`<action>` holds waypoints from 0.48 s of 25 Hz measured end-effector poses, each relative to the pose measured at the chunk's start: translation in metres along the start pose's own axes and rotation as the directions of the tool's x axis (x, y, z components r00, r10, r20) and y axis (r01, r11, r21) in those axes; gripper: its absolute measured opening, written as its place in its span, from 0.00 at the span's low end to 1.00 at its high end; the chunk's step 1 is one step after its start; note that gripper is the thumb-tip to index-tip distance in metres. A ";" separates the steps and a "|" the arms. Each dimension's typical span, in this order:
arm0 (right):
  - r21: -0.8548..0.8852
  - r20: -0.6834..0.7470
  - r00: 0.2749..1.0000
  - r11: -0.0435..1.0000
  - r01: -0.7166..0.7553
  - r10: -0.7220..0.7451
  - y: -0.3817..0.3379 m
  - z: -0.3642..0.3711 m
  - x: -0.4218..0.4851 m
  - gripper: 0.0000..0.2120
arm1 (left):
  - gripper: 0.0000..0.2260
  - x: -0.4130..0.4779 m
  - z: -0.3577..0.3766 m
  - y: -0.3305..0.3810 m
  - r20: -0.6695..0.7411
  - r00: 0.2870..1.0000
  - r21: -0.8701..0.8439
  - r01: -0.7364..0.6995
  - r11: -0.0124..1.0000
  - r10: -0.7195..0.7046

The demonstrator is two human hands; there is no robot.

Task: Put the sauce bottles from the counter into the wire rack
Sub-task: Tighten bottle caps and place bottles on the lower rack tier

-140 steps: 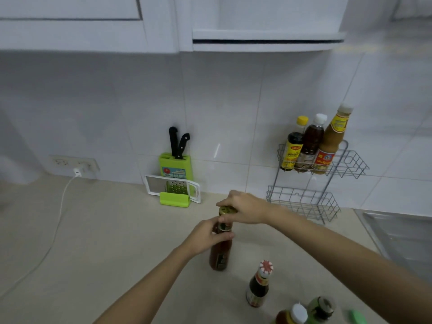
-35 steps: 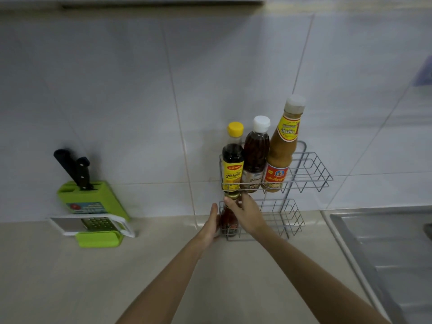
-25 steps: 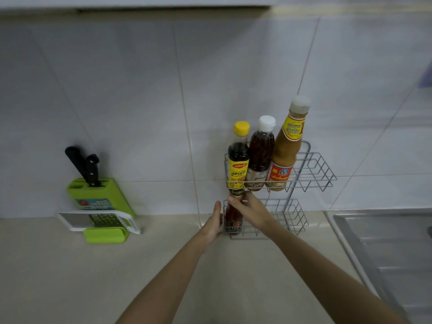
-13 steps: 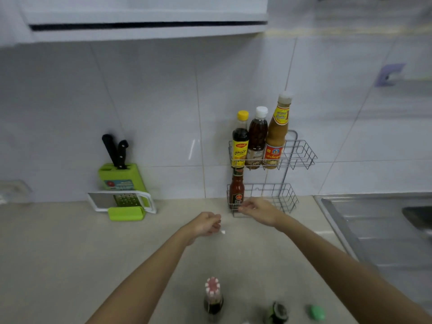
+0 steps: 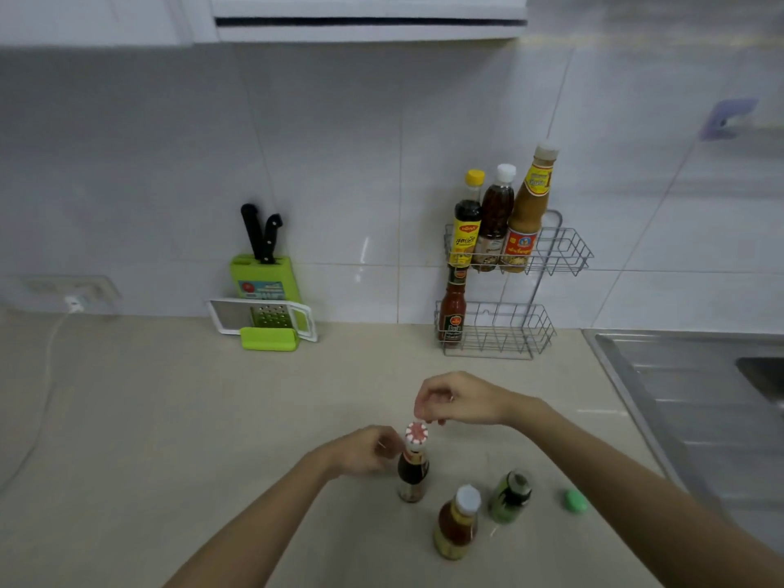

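Head view. At lower centre of the frame both hands close in on a dark bottle (image 5: pixel 412 468) with a red-and-white cap, standing upright on the surface (image 5: pixel 169 418). The left hand (image 5: pixel 365 451) is against the bottle's neck from the left, its fingers curled but not clearly wrapped around the glass; whether they grip cannot be told. The right hand (image 5: pixel 460 400) hovers just above the cap, fingers loosely bent and holding nothing. Judged step: start of the pick-up of the next bottle. Two more wait below it, a white-capped bottle (image 5: pixel 457 522) and a green bottle (image 5: pixel 509 496), with a small green cap (image 5: pixel 575 500) lying apart at the right. The wire rack (image 5: pixel 551 328) stands at centre right against the wall; its upper tier holds three bottles (image 5: pixel 496 222), and its lower tier holds a red sauce bottle (image 5: pixel 452 309) at the left end. The next move calls for a firm grasp on neck and cap, a lift, and a carry to the free lower tier beside the red bottle.
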State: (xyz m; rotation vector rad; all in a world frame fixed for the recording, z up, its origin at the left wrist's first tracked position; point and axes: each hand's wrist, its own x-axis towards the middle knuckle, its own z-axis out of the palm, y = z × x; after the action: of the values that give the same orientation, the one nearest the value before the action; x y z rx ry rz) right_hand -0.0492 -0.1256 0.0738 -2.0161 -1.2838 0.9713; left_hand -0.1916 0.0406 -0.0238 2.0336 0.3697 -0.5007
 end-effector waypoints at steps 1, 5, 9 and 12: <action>-0.096 0.022 0.999 0.995 0.027 -0.025 -0.005 0.005 -0.002 0.14 | 0.22 -0.005 0.008 -0.005 0.037 0.999 -0.025 -0.020 0.999 0.021; -0.490 0.001 0.989 0.862 0.128 -0.147 -0.014 0.016 -0.007 0.21 | 0.29 -0.009 0.035 -0.011 -0.135 0.979 -0.056 -0.158 0.986 0.150; -0.585 -0.028 0.976 0.795 0.160 -0.217 -0.018 0.018 -0.007 0.17 | 0.15 -0.005 0.045 0.002 -0.286 0.933 -0.025 -0.237 0.971 0.221; -0.566 -0.091 0.977 0.818 0.108 -0.192 -0.024 0.004 -0.002 0.16 | 0.15 0.000 0.036 0.016 -0.354 0.902 -0.079 -0.290 0.954 0.245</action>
State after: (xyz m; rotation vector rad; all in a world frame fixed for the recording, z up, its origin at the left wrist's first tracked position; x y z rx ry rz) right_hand -0.0657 -0.1174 0.0900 -2.3045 -1.7632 0.3777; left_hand -0.1911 0.0015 -0.0279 2.0014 0.3112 0.0502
